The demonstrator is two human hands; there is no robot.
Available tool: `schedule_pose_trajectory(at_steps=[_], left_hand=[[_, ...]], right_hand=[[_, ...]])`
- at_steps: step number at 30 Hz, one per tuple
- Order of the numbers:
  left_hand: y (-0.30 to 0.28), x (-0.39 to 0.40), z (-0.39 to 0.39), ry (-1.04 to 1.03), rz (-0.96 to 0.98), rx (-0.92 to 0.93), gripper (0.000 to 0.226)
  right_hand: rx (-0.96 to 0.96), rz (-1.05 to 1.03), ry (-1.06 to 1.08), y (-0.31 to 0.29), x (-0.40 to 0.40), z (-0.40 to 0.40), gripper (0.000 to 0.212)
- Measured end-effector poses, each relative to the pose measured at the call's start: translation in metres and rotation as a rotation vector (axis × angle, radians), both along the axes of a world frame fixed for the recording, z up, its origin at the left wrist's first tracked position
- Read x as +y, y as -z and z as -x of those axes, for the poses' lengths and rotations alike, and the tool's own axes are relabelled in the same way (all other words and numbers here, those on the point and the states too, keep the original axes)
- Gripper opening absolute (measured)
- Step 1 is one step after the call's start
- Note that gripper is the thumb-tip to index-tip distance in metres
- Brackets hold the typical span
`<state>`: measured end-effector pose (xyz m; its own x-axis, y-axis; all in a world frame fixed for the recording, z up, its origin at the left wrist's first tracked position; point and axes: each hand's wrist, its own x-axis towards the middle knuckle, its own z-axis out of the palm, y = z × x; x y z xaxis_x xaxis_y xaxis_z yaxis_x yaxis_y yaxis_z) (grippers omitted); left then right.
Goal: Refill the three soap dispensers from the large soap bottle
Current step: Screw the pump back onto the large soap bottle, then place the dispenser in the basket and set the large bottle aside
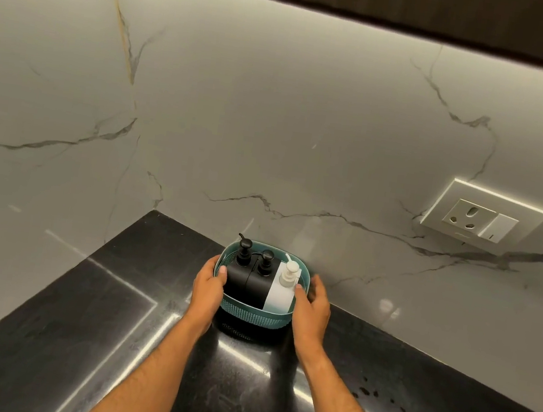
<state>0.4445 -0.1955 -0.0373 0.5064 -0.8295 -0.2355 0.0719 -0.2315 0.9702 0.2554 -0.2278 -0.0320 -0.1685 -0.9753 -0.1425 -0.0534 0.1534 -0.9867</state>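
The refill looks barely begun. Three soap dispensers, two black (247, 277) and one white (283, 292), stand side by side in a teal basket (254, 314) near the back edge of the dark desk (75, 318), close to the wall. The left hand (209, 286) and right hand (314, 306) grip the basket's two sides, thumbs over the rim. All pump tops are on. No large soap bottle is in view, so every dispenser seems left to fill.
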Motion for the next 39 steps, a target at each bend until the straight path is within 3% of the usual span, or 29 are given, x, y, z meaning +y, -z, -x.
schedule_pose_trajectory(at_steps=[3, 9, 21, 29, 39], left_hand=[[0.000, -0.001, 0.000, 0.002, 0.009, 0.024, 0.037], [-0.006, -0.006, -0.001, 0.042, 0.038, 0.071, 0.038], [-0.009, -0.007, 0.000, 0.053, -0.004, 0.069, 0.037], [-0.025, 0.010, 0.016, -0.022, -0.011, -0.041, 0.052], [-0.068, 0.064, 0.075, 0.002, 0.156, -0.197, 0.054]], right_hand=[[-0.007, 0.041, -0.034, 0.002, 0.000, -0.003, 0.038], [0.054, 0.055, -0.010, 0.007, 0.004, -0.002, 0.052], [0.073, 0.022, -0.012, 0.008, 0.001, 0.000, 0.050], [0.066, -0.012, -0.019, -0.014, 0.012, 0.019, 0.053], [0.128, 0.082, -0.024, -0.043, 0.057, 0.083, 0.052]])
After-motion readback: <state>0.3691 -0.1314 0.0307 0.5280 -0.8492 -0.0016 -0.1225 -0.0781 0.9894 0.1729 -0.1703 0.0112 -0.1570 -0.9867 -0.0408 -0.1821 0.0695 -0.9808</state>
